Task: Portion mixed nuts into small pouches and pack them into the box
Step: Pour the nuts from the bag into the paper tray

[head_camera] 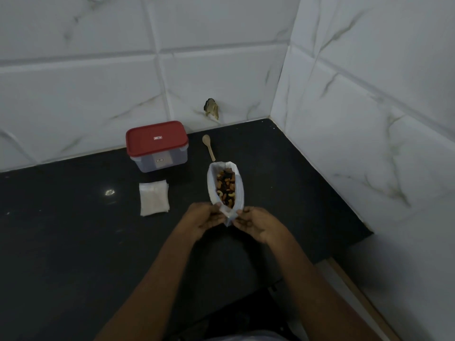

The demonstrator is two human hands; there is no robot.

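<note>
Plastic, thin and whitish, is pinched at the near lip of the nut bag [212, 185] by both hands. The left grip [206, 217] and the right grip [256, 223] are each clamped on it from their own side, fingers curled, with the mouth spread wide beyond them. Mixed nuts [226, 187] show inside; the bag rests on the black table [73, 230]. To my eye this is the opening step, with no filled pouch in sight. Next one hand must let go and reach the wooden spoon [209, 147] lying just beyond the bag, while a pouch comes off the stack of small pouches [154, 198] to the left — the box [160, 161] behind them has its red lid [156, 137] on, so that wants lifting before packing
</note>
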